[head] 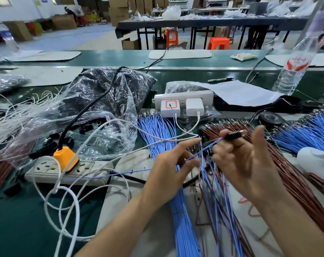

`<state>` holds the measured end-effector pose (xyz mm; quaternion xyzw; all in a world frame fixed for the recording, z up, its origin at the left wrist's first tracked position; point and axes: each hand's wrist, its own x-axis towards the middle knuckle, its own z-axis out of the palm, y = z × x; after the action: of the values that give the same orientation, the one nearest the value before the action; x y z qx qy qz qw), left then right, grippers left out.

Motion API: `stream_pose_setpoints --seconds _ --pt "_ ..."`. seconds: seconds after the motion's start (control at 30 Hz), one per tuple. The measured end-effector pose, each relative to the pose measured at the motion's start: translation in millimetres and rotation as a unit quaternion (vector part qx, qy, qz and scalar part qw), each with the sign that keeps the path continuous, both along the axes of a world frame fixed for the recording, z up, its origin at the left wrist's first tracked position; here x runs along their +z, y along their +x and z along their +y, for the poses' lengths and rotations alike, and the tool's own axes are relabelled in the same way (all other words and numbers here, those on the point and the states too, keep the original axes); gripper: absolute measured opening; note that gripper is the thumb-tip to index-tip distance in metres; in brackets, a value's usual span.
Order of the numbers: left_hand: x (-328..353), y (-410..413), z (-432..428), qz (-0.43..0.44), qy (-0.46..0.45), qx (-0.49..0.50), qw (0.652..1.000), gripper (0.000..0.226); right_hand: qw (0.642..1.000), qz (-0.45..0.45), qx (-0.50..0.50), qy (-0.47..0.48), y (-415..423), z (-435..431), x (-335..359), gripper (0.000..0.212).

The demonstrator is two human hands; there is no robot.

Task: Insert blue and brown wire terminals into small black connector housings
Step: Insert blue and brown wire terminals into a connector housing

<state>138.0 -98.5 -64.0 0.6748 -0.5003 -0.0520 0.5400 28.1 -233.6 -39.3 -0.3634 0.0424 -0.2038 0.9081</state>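
Blue wire (204,150), single: held in the air above the bench (18,219), right of centre, between both hands

Surface: green bench top, with a pale grey mat (131,160) under the work area
Room: workshop hall with stacked cardboard boxes (118,10), a long dark table (194,25) and orange stools (218,43) beneath it

Far left: white wires (12,115), a loose sheaf
Next: clear plastic bag (105,101) of dark parts, crumpled
In front of the bag: power strip (46,169) with an orange plug (66,158) seated in it; a white cable (72,201) loops over the strip
Centre, rear: white socket block (183,95) carrying two white chargers (170,108)
Centre, front: blue wire bundle (181,219), lying flat, running from the near edge up towards the chargers

Left hand (168,169): thumb and a curled finger pinch the lower end of the blue wire; index finger stretched out
Blue wire, long axis: slanted, rising from lower left to upper right; its upper end points at the black connector housing (232,135). Whether the terminal is seated cannot be told (blurred)
Right hand (244,156): fingers curled, pinching the housing; thumb upright and free

Right: brown wires (296,179) fanned on the bench under the right hand
Behind them: paper sheet (241,93), black tape roll (270,118), water bottle (294,65) standing
Far right: second blue bundle (306,134)
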Motion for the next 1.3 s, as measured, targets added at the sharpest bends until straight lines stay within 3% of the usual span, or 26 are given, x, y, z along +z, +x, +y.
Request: stream_pose_setpoints --seconds 0.1,0.23,0.37,0.43,0.47,0.57,0.7,0.8,0.9,0.97,1.07,1.17,1.3 --pt "-1 5 -1 -0.033 -0.006 0.027 0.999 0.038 0.995 -0.008 -0.096 0.034 -8 -24 1 0.025" --pt "5 5 0 -0.13 0.011 0.062 0.989 0.026 0.971 0.04 -0.226 0.07 -8 -41 -3 0.024" --pt "24 -7 8 -0.087 0.086 0.005 0.992 0.021 0.938 0.114 -0.323 0.056 -6 -46 -9 0.017" --pt "37 -25 18 0.0 0.165 -0.062 0.984 0.025 0.906 0.177 -0.384 -0.016 -6 -48 -15 0.002" --pt "44 -37 20 0.025 0.198 -0.1 0.975 0.026 0.886 0.199 -0.413 -0.076 -4 -49 -17 0.008" --pt "66 -78 24 -0.064 0.303 -0.192 0.931 0.034 0.836 0.225 -0.43 -0.256 -3 -44 -19 0.018" --pt "74 -90 25 -0.154 0.444 -0.215 0.856 0.054 0.761 0.237 -0.394 -0.459 1 -25 -24 0.024" --pt "74 -78 45 -0.126 0.437 -0.252 0.854 0.044 0.71 0.254 -0.362 -0.548 7 -16 -31 0.023" --pt "68 -59 60 -0.115 0.346 -0.144 0.92 0.03 0.655 0.266 -0.348 -0.616 11 -19 -36 0.023" --pt "57 -38 62 -0.111 0.346 -0.016 0.931 0.02 0.624 0.277 -0.32 -0.657 13 -19 -39 0.024" --pt "44 -7 47 -0.117 0.378 0.123 0.91 0.02 0.608 0.293 -0.302 -0.674 14 -16 -38 0.029" --pt "36 5 28 -0.127 0.415 0.168 0.885 0.034 0.608 0.246 -0.316 -0.686 13 -7 -29 0.018" --pt "33 11 9 -0.13 0.445 0.207 0.862 0.041 0.597 0.189 -0.21 -0.751 14 22 -34 0.023"
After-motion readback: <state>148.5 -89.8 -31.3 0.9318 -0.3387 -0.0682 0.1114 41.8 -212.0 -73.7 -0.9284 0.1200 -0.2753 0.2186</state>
